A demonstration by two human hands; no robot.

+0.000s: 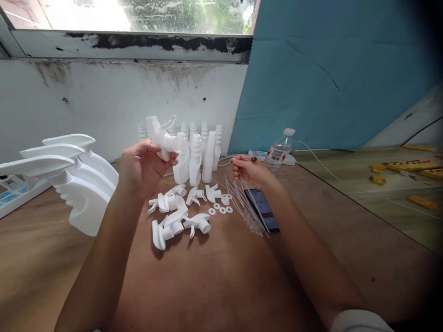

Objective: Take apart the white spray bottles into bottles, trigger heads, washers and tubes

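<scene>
My left hand (147, 166) is closed around a white trigger spray head (163, 133), raised in front of the bottles. My right hand (251, 170) is pinched shut on a slim, dark-ended pen (251, 159); its fingertips point left, and anything smaller between them is too small to make out. Below and between the hands lie several loose white trigger spray heads (168, 203). Beside them are several small white ring washers (217, 205). Thin clear tubes (238, 198) are spread on the table under my right hand, partly across a phone (263, 210).
Several open white bottles (195, 161) stand by the wall. At left are assembled spray bottles (86, 198) and a power strip (10, 196). A clear water bottle (278, 150) stands behind my right hand, near a white cable (332, 180) crossing the table's right edge.
</scene>
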